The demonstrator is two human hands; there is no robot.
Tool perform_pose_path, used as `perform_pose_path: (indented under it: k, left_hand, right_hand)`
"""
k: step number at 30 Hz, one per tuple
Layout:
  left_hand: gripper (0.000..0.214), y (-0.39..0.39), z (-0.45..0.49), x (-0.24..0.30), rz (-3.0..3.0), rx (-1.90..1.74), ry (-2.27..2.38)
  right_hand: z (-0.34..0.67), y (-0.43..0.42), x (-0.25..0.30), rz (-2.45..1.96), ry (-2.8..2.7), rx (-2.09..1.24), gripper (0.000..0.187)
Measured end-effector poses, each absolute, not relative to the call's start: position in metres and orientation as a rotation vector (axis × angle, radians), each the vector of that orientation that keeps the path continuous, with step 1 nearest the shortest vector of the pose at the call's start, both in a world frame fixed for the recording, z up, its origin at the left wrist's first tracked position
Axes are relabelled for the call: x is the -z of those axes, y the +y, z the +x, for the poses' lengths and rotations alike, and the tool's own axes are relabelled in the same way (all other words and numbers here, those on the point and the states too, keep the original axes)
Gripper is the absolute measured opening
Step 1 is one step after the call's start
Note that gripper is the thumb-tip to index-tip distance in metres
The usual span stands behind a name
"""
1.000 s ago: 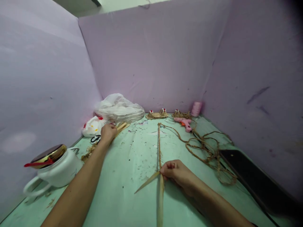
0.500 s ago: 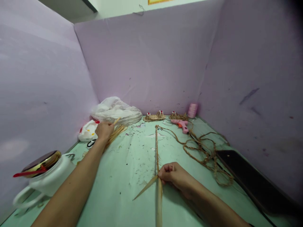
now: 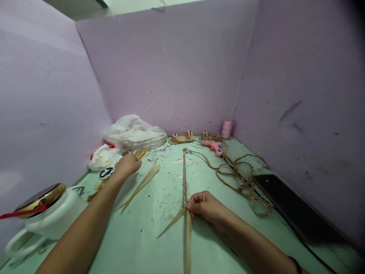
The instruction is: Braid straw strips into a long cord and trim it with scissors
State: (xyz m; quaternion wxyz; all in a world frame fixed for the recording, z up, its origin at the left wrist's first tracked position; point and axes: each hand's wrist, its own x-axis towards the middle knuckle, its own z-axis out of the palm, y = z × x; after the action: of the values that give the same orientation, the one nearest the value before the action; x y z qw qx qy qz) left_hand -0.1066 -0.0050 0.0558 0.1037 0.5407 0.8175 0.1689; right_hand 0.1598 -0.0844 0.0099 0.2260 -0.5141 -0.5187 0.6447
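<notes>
Your right hand pins the straw braid; your left is out by the loose strips.

Your right hand (image 3: 201, 205) has its grip pinched shut on the straw braid (image 3: 184, 171), where its unplaited strands (image 3: 187, 243) fan toward you; the braid runs straight away from you along the tabletop (image 3: 137, 243). Left of the braid, the loose straw strips (image 3: 141, 184) lie slanted. Your left hand (image 3: 127, 165) is the nearer one, at their far end; whether its grip holds any, you cannot tell. No writing is readable anywhere.
</notes>
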Motion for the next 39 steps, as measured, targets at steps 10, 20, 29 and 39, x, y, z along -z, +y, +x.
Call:
perform_pose_path:
  k: [10, 20, 29, 39]
  left_hand:
    - [0.025, -0.012, -0.092, -0.044, 1.880, -0.544, 2.041]
    - [0.015, -0.018, -0.067, -0.013, 2.035, -0.413, 2.161]
    - [0.008, -0.038, -0.053, -0.044, 1.642, -0.571, 1.681]
    - [0.010, -0.080, -0.012, -0.031, 1.495, -0.199, 1.245]
  right_hand:
    - [0.161, -0.082, -0.003, -1.391, -1.450, -1.790, 0.010]
    - [0.163, -0.081, -0.001, -1.405, -1.466, -1.801, 0.009]
    - [0.162, -0.082, -0.007, -1.404, -1.413, -1.818, 0.009]
    - [0.164, -0.081, -0.002, -1.334, -1.354, -1.855, 0.007]
